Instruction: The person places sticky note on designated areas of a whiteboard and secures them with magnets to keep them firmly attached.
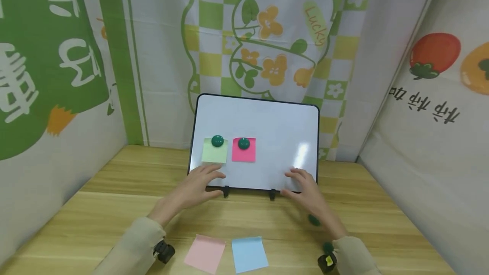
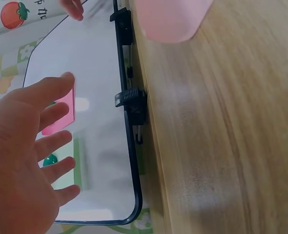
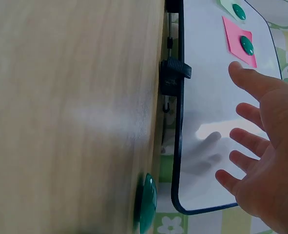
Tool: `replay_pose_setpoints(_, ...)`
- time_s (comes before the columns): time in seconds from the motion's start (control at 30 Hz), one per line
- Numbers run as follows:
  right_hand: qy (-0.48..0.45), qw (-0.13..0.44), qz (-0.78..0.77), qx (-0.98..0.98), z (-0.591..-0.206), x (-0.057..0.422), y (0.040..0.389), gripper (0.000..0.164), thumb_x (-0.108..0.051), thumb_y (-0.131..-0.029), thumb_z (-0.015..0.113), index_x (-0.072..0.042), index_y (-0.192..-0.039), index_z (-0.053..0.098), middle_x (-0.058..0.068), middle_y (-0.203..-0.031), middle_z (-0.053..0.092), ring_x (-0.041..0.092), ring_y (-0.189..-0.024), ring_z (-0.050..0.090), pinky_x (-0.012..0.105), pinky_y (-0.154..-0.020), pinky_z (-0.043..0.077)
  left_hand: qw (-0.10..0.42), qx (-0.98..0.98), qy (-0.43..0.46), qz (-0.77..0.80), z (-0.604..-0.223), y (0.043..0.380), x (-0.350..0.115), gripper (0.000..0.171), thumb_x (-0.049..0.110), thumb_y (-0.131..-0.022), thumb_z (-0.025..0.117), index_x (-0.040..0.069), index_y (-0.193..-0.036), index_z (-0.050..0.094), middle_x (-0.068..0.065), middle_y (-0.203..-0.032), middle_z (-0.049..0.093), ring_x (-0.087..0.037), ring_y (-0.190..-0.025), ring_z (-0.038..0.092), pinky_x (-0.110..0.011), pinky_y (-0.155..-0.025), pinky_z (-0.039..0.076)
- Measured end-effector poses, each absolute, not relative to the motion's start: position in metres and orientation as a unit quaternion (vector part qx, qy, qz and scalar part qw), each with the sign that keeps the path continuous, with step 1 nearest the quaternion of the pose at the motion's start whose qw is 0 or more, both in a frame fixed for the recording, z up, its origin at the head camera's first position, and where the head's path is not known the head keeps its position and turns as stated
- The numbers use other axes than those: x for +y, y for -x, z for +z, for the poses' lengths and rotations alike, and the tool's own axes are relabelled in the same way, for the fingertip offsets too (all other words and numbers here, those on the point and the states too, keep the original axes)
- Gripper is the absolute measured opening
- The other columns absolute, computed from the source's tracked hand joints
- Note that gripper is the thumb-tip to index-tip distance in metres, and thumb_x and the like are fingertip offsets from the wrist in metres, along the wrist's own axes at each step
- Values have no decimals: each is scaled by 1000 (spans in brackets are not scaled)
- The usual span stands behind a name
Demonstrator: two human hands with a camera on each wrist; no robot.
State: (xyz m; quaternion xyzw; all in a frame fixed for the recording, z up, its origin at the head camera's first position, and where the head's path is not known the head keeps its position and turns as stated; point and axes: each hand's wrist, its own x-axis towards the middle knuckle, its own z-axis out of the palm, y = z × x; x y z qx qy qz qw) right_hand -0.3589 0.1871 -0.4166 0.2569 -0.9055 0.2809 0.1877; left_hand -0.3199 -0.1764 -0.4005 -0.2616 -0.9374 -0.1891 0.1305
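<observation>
The whiteboard [image 1: 282,135] stood at the centre of the frame on the desk [image 1: 126,207]. Two black clips [image 1: 226,191] gripped its lower edge, presumably as feet that kept it standing, face toward the person.

A pale green sticky note [image 1: 214,155] and, just beside it to the right, a hot pink sticky note [image 1: 243,156] were mounted on the board's left half. One domed green magnet [image 1: 217,141] overlapped the upper part of the green note, and another green magnet [image 1: 243,143] that of the pink one; this position appeared chosen to pin each sheet near its top and leave most of it exposed. The right half of the board bore no note.

A pale pink sticky note [image 1: 205,253] and a light blue sticky note [image 1: 250,254] lay side by side on the desk at the bottom centre, within easy reach by the inspector's judgement. A loose magnet [image 1: 314,220] lay near the right forearm; a further green piece [image 1: 327,247], likely a magnet, was partly hidden beside the right cuff.

The left hand [image 1: 198,185] and the right hand [image 1: 307,188] were well apart, before the board's lower corners. Both were empty, fingers spread; neither clasped anything. Whether any fingertip met the board could not be determined.
</observation>
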Motion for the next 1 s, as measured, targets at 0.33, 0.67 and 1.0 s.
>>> replay_pose_setpoints(0.33,-262,134,283,-913,-419,203,358,52,-27,-84,79,-5,-129,63,18,-140,54,41,-131,48,61,-107,42,45,-928,306,-208,-402,321,-181,52,43,-88,73,14,-130,63,-14,-150,49,-40,-141,40,-64,-115,29)
replay_pose_setpoints(0.67,-318,88,300,-895,-416,217,360,49,-25,-86,77,-5,-129,62,16,-140,54,41,-131,49,63,-106,41,-3,-918,318,-236,-402,320,-186,57,46,-86,74,16,-133,61,-11,-153,45,-40,-144,34,-66,-116,25)
replay_pose_setpoints(1.0,-317,33,329,-889,-416,233,361,47,-26,-87,77,-11,-129,63,5,-133,57,34,-127,52,59,-102,45,-33,-902,344,-258,-403,321,-188,58,39,-82,79,14,-131,63,-13,-151,47,-39,-142,37,-64,-115,27)
